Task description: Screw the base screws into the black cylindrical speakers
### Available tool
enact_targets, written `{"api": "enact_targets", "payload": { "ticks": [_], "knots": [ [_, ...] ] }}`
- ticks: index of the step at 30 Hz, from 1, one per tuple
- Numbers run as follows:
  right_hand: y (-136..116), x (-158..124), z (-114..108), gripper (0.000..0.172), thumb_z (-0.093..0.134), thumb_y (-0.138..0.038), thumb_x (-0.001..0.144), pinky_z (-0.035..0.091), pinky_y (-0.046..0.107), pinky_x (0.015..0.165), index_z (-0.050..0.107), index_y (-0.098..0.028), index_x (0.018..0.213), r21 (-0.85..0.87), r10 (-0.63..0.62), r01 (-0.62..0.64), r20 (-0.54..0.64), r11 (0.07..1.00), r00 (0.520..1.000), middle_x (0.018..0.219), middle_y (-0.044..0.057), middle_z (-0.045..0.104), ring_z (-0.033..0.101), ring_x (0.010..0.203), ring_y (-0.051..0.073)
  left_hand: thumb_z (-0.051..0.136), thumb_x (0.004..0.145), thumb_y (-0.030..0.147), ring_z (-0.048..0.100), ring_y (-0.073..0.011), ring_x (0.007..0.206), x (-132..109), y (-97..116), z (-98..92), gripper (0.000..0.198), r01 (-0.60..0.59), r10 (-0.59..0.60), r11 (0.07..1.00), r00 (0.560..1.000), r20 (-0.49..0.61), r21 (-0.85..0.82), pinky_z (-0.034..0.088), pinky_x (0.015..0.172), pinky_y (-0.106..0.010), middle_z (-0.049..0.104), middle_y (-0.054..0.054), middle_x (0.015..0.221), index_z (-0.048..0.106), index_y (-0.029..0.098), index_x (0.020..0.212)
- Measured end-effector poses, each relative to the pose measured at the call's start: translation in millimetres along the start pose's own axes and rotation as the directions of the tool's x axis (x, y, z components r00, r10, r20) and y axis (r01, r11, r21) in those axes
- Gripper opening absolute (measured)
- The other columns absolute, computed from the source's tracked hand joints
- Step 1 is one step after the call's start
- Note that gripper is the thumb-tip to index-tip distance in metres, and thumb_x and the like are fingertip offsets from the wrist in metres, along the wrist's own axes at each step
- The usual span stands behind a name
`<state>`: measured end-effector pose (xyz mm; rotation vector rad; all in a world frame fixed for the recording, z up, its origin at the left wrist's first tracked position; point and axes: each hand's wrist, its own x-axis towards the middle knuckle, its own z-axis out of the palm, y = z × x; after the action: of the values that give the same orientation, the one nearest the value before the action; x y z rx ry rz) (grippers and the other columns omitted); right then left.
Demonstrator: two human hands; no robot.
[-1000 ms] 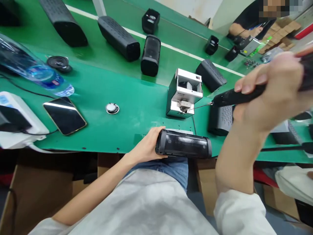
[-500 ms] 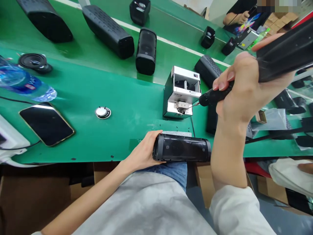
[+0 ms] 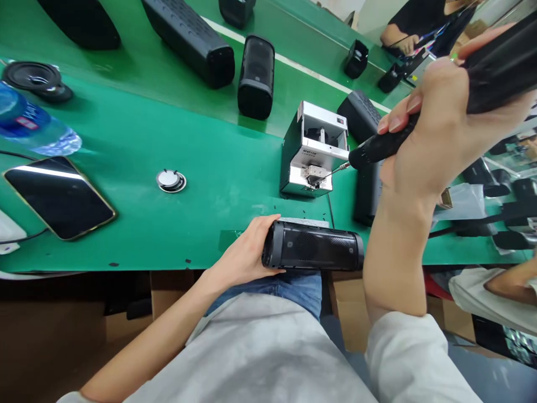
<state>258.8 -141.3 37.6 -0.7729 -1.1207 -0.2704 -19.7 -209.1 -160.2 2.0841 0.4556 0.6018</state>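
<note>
Near the table's front edge, my left hand (image 3: 247, 252) is closed around the left end of a black speaker (image 3: 319, 246) lying on its side. My right hand (image 3: 440, 129) grips a black electric screwdriver (image 3: 381, 146), raised on the right and tilted down to the left. Its thin bit reaches the front of a silver screw feeder (image 3: 316, 148) with black sides, at the small metal block (image 3: 315, 172). Whether a screw sits on the bit is too small to tell.
A small round speaker driver (image 3: 171, 181) lies left of centre. Farther left are a phone (image 3: 61, 196), a water bottle (image 3: 37, 123) and a larger driver (image 3: 36, 78). More black speakers (image 3: 257, 75) stand behind. Other people sit across (image 3: 413, 28) and at the right.
The view has shifted slightly, so the things on the left sit farther left and higher. The screwdriver's tip is still at the feeder, and my left hand keeps its hold on the speaker.
</note>
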Motion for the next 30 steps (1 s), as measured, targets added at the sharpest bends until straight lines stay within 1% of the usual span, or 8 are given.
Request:
{"api": "enact_targets", "payload": {
  "ticks": [3, 6, 8, 12, 18, 22, 26, 30],
  "knots": [
    [-3.1, -2.5, -1.1, 0.014, 0.065, -0.014, 0.09, 0.033, 0.023, 0.037, 0.062, -0.021, 0.102, -0.035, -0.003, 0.001, -0.07, 0.999, 0.998, 0.097, -0.003, 0.063, 0.037, 0.044, 0.001, 0.105, 0.081, 0.03, 0.056, -0.0486, 0.158, 0.6, 0.6, -0.7, 0.127, 0.006, -0.006, 1.0, 1.0, 0.013, 0.01, 0.056, 0.127, -0.072, 0.052, -0.022, 0.169, 0.022, 0.033, 0.177],
    [-0.9, -2.7, -0.2, 0.017, 0.079, -0.022, 0.092, 0.03, 0.021, 0.036, 0.064, -0.021, 0.1, -0.019, 0.039, -0.041, -0.088, 0.999, 0.995, 0.076, -0.007, 0.055, 0.036, 0.041, 0.003, 0.106, 0.079, 0.029, 0.058, -0.0479, 0.156, 0.9, 0.9, -1.4, 0.13, 0.011, -0.012, 1.0, 1.0, 0.022, 0.01, 0.057, 0.125, -0.072, 0.053, -0.021, 0.166, 0.021, 0.034, 0.177],
    [2.5, -0.8, -0.5, 0.027, 0.089, -0.034, 0.093, 0.029, 0.022, 0.034, 0.066, -0.023, 0.1, 0.085, 0.041, -0.048, 0.079, 0.995, 0.996, 0.062, -0.011, 0.044, 0.034, 0.037, 0.005, 0.106, 0.08, 0.029, 0.058, -0.0477, 0.156, 1.0, 1.0, -1.9, 0.129, 0.007, -0.007, 1.0, 1.0, 0.021, 0.003, 0.057, 0.125, -0.072, 0.053, -0.02, 0.166, 0.021, 0.035, 0.176],
    [4.2, 2.9, -1.1, 0.038, 0.093, -0.05, 0.094, 0.032, 0.025, 0.033, 0.067, -0.027, 0.107, 0.253, -0.015, -0.112, 0.453, 0.961, 0.891, 0.06, -0.012, 0.041, 0.036, 0.036, 0.008, 0.104, 0.084, 0.032, 0.058, -0.0471, 0.156, 1.3, 0.9, -2.8, 0.123, 0.004, -0.004, 1.0, 1.0, 0.019, -0.014, 0.057, 0.126, -0.071, 0.053, -0.02, 0.168, 0.023, 0.035, 0.176],
    [-4.0, -6.3, 6.3, 0.028, 0.085, -0.034, 0.1, 0.021, 0.024, 0.035, 0.059, -0.025, 0.097, -0.015, 0.039, -0.04, -0.033, 0.999, 0.999, 0.062, -0.011, 0.034, 0.03, 0.039, 0.005, 0.104, 0.084, 0.034, 0.058, -0.0469, 0.156, 1.5, -0.9, -2.6, 0.122, 0.01, -0.01, 1.0, 1.0, 0.024, -0.015, 0.057, 0.126, -0.071, 0.053, -0.02, 0.167, 0.024, 0.034, 0.176],
    [-9.2, -13.4, 9.7, 0.02, 0.073, -0.03, 0.101, 0.024, 0.027, 0.038, 0.054, -0.025, 0.1, -0.087, 0.04, -0.042, -0.028, 0.995, 0.999, 0.078, -0.006, 0.047, 0.031, 0.043, 0.004, 0.102, 0.086, 0.035, 0.058, -0.0464, 0.156, 1.9, -0.7, -3.6, 0.119, -0.001, 0.002, 1.0, 1.0, 0.02, -0.017, 0.057, 0.125, -0.07, 0.053, -0.02, 0.168, 0.025, 0.035, 0.177],
    [-20.3, -16.1, 12.9, 0.016, 0.056, -0.019, 0.088, 0.025, 0.031, 0.04, 0.057, -0.029, 0.099, -0.103, 0.057, -0.054, 0.021, 0.993, 0.998, 0.068, -0.008, 0.03, 0.03, 0.044, 0.01, 0.101, 0.087, 0.036, 0.058, -0.0466, 0.156, 2.3, -0.5, -3.8, 0.12, -0.011, 0.011, 1.0, 1.0, 0.02, -0.013, 0.057, 0.126, -0.07, 0.053, -0.02, 0.168, 0.024, 0.034, 0.178],
    [-42.0, -6.8, -9.3, 0.013, 0.07, -0.02, 0.082, 0.026, 0.03, 0.038, 0.061, -0.028, 0.089, -0.023, 0.166, -0.165, 0.046, 0.986, 0.985, 0.067, -0.005, 0.035, 0.034, 0.045, 0.009, 0.103, 0.085, 0.038, 0.058, -0.048, 0.155, 2.5, -0.5, -2.8, 0.121, -0.043, 0.043, 0.999, 0.999, 0.003, -0.015, 0.055, 0.126, -0.071, 0.054, -0.022, 0.166, 0.024, 0.032, 0.178]
  ]
}}
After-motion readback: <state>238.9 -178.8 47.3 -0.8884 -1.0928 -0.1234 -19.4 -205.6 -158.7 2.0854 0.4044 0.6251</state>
